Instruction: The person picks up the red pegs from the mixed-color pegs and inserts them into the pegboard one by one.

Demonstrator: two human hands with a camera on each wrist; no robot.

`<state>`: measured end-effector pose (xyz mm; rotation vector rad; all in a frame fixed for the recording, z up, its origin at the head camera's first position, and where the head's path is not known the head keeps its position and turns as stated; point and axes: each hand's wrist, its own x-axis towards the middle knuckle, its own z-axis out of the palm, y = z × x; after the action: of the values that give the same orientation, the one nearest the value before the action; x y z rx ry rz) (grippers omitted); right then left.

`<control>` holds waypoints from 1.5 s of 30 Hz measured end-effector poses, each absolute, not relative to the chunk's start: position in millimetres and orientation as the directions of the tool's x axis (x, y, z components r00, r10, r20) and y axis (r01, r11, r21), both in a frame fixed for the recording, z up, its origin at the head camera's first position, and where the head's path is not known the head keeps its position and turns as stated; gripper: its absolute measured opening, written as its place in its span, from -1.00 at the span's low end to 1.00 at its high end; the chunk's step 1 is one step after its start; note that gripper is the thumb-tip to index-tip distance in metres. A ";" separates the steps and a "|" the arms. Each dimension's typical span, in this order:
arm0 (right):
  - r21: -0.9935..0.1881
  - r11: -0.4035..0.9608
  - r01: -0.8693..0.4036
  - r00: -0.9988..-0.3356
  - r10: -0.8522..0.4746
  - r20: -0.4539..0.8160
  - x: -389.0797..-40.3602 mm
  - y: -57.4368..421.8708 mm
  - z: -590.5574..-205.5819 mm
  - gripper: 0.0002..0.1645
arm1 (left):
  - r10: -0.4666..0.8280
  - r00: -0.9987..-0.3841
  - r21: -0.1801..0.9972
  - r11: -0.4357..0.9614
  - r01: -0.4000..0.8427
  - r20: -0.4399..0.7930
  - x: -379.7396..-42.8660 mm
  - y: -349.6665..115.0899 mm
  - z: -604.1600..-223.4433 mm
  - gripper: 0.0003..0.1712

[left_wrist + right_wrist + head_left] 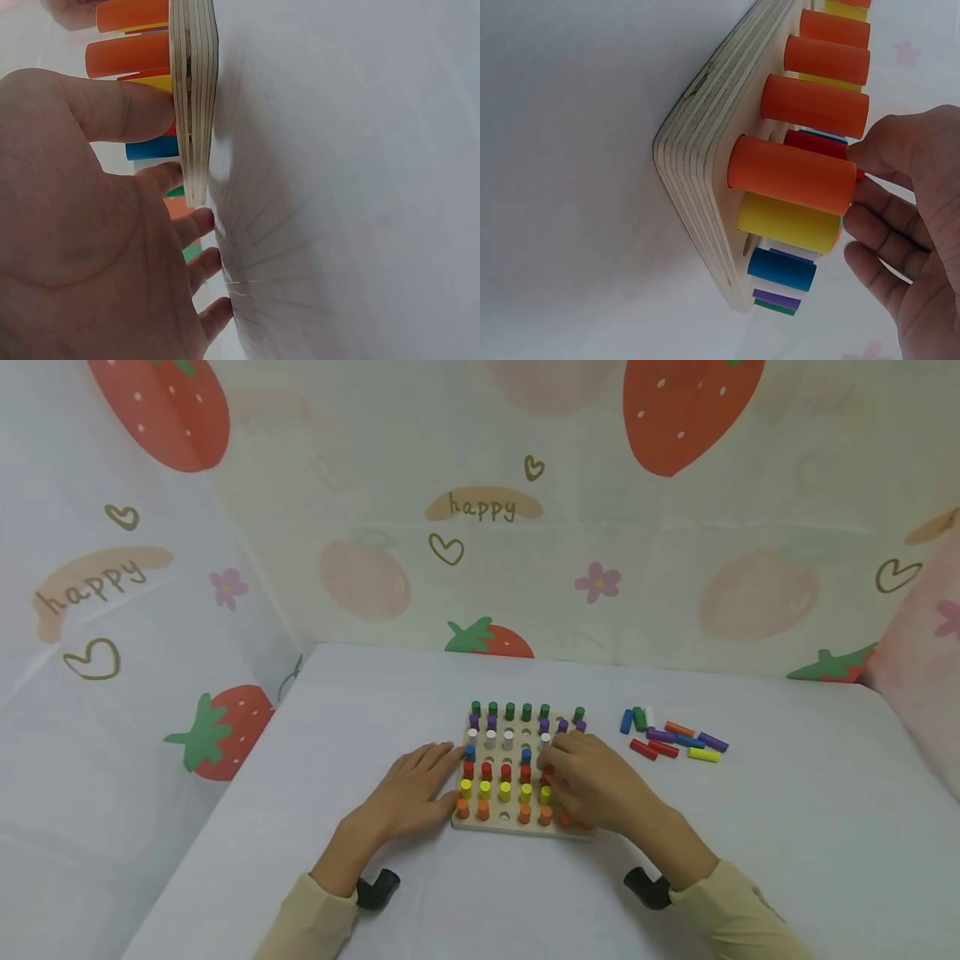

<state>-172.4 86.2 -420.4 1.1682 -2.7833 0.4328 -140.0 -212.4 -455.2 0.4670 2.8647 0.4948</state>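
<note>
A wooden pegboard (517, 829) bears rows of coloured pegs: green, purple, white, blue, red, yellow and orange, with some holes bare. My left hand (412, 789) rests at the board's left side with fingers extended. In the left wrist view its thumb (139, 112) lies along the edge beside the orange pegs (131, 54), and the other fingertips reach down to the cloth. Over the board's right part, my right hand (596, 781) pinches a red peg (814, 142) between thumb and fingers, behind the front orange peg (795, 174). It partly covers the right-hand columns in the head view.
Loose pegs in several colours, among them a yellow peg (703, 755) and a blue peg (626, 721), lie right of the board. A white cloth (360, 702) covers the table, and printed fabric walls (645, 527) stand behind and at the sides.
</note>
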 end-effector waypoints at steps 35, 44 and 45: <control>-0.267 0.690 -0.672 -0.740 -0.640 0.209 -169.6 94.1 -423.0 -0.76 | 0.336 -0.932 0.360 0.893 0.270 -0.136 -139.8 -212.5 -457.8 -0.20; -0.319 0.722 -0.614 -0.789 -0.555 0.264 -166.8 111.8 -421.7 -0.64 | 0.331 -0.933 0.351 0.897 0.267 -0.137 -140.1 -214.2 -458.2 -0.20; -0.328 0.726 -0.605 -0.796 -0.544 0.265 -167.5 113.8 -422.5 -0.64 | 0.331 -0.933 0.352 0.898 0.266 -0.139 -139.7 -214.5 -458.1 -0.20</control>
<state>-167.5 113.8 -422.5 0.9302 -2.7767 0.6075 -139.7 -214.5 -458.1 0.4555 2.8683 0.4909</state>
